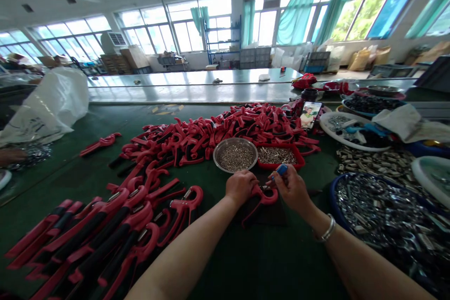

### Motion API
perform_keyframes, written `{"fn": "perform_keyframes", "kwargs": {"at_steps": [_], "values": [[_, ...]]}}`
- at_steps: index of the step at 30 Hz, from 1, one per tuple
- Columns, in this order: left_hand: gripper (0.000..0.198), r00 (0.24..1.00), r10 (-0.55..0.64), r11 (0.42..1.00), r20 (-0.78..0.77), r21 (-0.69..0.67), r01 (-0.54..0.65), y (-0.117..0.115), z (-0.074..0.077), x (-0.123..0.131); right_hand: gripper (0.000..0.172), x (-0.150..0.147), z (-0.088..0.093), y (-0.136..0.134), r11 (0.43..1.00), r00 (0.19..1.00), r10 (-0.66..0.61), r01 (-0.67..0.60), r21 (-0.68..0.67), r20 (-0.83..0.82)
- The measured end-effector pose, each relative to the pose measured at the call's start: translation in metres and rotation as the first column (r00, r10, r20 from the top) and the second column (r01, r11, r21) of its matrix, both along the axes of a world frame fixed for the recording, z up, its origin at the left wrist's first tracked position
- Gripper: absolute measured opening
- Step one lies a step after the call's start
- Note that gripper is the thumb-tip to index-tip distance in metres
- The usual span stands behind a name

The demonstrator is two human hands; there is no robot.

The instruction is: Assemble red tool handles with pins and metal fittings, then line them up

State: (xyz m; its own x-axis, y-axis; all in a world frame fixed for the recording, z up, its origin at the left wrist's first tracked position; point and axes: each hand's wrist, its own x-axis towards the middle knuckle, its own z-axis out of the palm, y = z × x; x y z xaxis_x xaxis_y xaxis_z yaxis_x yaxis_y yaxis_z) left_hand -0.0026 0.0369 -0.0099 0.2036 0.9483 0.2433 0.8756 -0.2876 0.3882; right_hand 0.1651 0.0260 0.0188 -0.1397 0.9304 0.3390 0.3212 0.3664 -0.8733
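Note:
My left hand (240, 187) is closed around the head of a red pipe wrench body (262, 198) that lies on a dark mat on the green table. My right hand (290, 187) is closed on a small blue-handled tool (281, 169), its tip down at the wrench's jaw. Just beyond my hands stand a round metal bowl of small silver parts (235, 155) and a red tray of small metal pieces (277, 155).
A big heap of red wrench bodies (225, 131) spreads behind the bowl, and assembled red wrenches (116, 225) lie at the left. Blue basins of metal parts (383, 215) sit right. A phone (311, 113) leans upright. A white plastic bag (49, 103) sits far left.

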Motion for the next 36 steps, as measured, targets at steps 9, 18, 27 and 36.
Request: {"fn": "perform_keyframes", "kwargs": {"at_steps": [9, 18, 27, 36], "values": [[0.019, 1.0, 0.005, 1.0, -0.003, -0.023, -0.005, -0.001, 0.004, 0.0, 0.023, -0.001, -0.009, 0.017, 0.937, 0.978, -0.109, 0.043, -0.346, -0.176], [0.019, 1.0, 0.003, 0.999, -0.003, -0.042, -0.003, -0.001, 0.004, 0.0, 0.033, 0.003, -0.013, 0.015, 0.961, 0.945, -0.123, 0.037, -0.276, -0.302], [0.021, 1.0, 0.013, 0.997, -0.005, -0.07, -0.013, -0.002, 0.007, 0.001, 0.03, 0.002, -0.009, 0.005, 0.993, 0.988, -0.115, 0.111, -0.044, -0.103], [0.021, 1.0, 0.005, 0.999, -0.018, -0.045, -0.006, -0.001, 0.004, 0.001, 0.022, -0.007, 0.001, -0.006, 0.992, 0.993, -0.113, 0.111, 0.066, 0.024]]}}
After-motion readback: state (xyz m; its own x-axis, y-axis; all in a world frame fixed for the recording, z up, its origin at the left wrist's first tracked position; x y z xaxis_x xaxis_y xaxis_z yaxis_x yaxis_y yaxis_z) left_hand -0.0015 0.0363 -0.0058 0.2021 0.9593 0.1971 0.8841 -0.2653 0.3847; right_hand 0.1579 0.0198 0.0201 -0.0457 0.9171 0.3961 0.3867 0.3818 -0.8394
